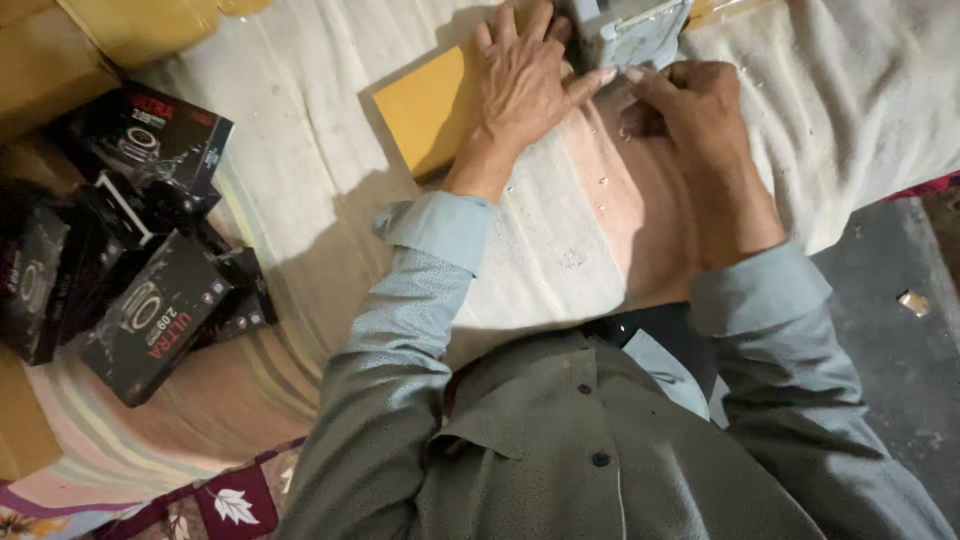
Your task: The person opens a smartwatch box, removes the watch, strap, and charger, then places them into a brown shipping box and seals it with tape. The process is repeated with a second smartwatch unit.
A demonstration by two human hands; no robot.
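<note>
My left hand (pixel 525 85) lies flat with fingers spread on a flat yellow-brown cardboard box (pixel 425 105) resting on a pale striped cloth (pixel 300 180). Its fingertips reach a grey metal tool (pixel 630 30) at the top edge of the view. My right hand (pixel 700 130) is curled, with thumb and forefinger pinched close to the base of that grey tool, right beside the left forefinger. What the right fingers pinch is too small to tell. Most of the grey tool is cut off by the frame.
Several black product boxes (pixel 150 320) lie piled at the left on the cloth. Brown cardboard cartons (pixel 60 50) stand at the upper left. A dark floor (pixel 900 340) shows at the right, with a small scrap on it. A patterned mat (pixel 220 505) lies below.
</note>
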